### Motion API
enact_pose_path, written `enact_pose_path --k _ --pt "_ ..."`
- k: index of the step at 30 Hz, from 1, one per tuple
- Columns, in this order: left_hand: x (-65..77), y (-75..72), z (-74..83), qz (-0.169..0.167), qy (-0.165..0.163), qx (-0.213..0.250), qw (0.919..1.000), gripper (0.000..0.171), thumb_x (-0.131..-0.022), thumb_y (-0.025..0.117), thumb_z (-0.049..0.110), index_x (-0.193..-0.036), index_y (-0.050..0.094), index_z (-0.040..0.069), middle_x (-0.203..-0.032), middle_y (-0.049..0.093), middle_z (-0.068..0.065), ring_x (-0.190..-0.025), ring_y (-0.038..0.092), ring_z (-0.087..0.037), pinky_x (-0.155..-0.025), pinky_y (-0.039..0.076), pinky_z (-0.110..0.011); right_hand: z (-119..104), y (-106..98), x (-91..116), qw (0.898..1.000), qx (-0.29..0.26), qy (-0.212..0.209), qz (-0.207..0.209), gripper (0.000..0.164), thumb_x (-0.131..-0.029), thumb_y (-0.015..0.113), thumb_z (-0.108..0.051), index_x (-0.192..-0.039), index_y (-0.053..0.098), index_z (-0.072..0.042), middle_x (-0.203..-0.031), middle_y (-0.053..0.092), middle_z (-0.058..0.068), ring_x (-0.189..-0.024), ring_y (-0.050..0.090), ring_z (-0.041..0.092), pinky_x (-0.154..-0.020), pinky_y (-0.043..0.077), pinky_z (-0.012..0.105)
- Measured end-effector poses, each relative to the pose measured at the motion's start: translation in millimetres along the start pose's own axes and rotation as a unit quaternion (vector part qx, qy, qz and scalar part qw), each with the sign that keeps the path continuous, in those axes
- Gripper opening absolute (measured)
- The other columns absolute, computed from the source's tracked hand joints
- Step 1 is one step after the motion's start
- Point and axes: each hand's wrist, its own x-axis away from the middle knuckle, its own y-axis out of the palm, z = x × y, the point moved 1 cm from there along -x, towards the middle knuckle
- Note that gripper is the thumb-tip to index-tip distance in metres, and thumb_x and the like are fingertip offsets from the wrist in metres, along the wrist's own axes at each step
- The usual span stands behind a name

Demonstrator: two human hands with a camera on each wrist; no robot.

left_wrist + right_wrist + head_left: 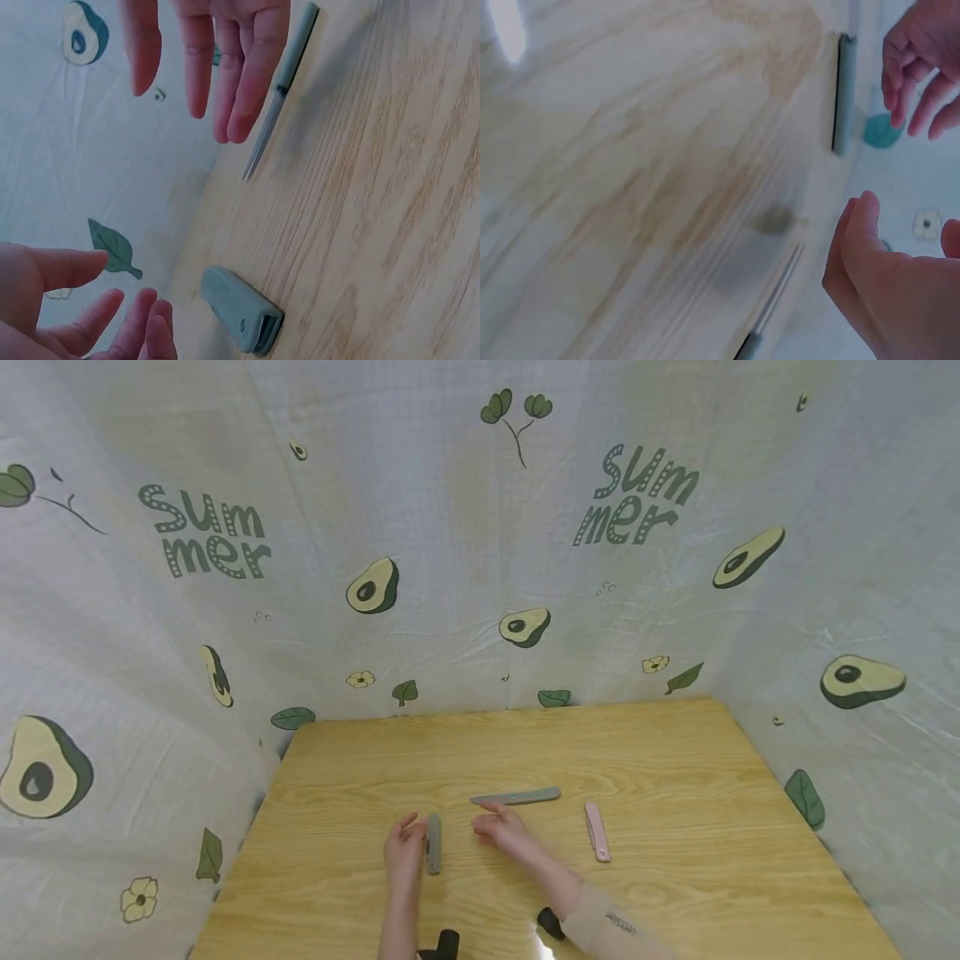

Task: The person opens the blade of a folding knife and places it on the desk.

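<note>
My left hand [403,847] hovers just left of a folded grey-green folding knife [434,843], fingers loosely bent and holding nothing. In the left wrist view that folded knife [241,309] lies right beside the left hand's fingertips. Farther back, a second grey-green folding knife [536,795] lies unfolded, its slim pointed blade toward the left. My right hand [506,832] is raised over the table in front of that blade, empty, with relaxed fingers. Seen from the right wrist, the right hand [889,281] is apart from the unfolded knife [776,292].
A pink folded knife [597,832] lies right of the right hand on the wooden table [697,793]. A patterned cloth [450,527] hangs behind the table and along both sides. Black wrist devices [447,943] show at both forearms.
</note>
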Motion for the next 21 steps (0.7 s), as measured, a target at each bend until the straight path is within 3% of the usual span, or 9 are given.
enact_pose_path --k 6,13,17,21 --pt "2.1 -9.9 -3.4 0.022 -0.005 -0.023 0.9995 0.044 -0.097 0.056 0.013 -0.134 0.047 -0.009 -0.123 0.053 -0.031 -0.109 0.054 -0.041 -0.088 0.05 -0.049 8 22 -14 1.0 0.003 0.003 -0.022 0.06 -0.094 0.06 -0.007 -0.143 0.032 0.015 -0.126 0.054 0.032 -0.114 0.058 0.039 -0.096 0.052 0.046" --pt "0.9 -12.8 -13.2 0.012 -0.006 -0.046 0.9989 0.044 -0.096 0.054 0.01 -0.133 0.046 -0.013 -0.125 0.051 -0.037 -0.11 0.055 -0.045 -0.086 0.053 -0.048 11 38 -20 0.999 -0.013 0.014 -0.027 0.059 -0.092 0.056 -0.001 -0.143 0.031 0.014 -0.132 0.046 0.038 -0.119 0.053 0.044 -0.097 0.051 0.047" --pt "-1.2 -13.9 -16.2 0.009 -0.012 -0.05 0.9986 0.044 -0.095 0.054 0.009 -0.133 0.048 -0.012 -0.122 0.055 -0.035 -0.107 0.058 -0.04 -0.085 0.054 -0.044 12 44 -20 0.999 -0.031 0.024 -0.028 0.064 -0.09 0.056 0.002 -0.145 0.027 0.013 -0.132 0.046 0.038 -0.12 0.052 0.045 -0.096 0.052 0.047" --pt "-3.5 -14.4 -16.7 -0.009 -0.024 -0.018 0.9995 0.046 -0.094 0.054 0.005 -0.134 0.045 -0.014 -0.117 0.059 -0.033 -0.101 0.062 -0.032 -0.085 0.057 -0.039 13 46 -22 0.998 -0.046 0.036 -0.029 0.068 -0.09 0.056 0.003 -0.148 0.022 0.01 -0.133 0.045 0.037 -0.119 0.053 0.044 -0.096 0.052 0.046"
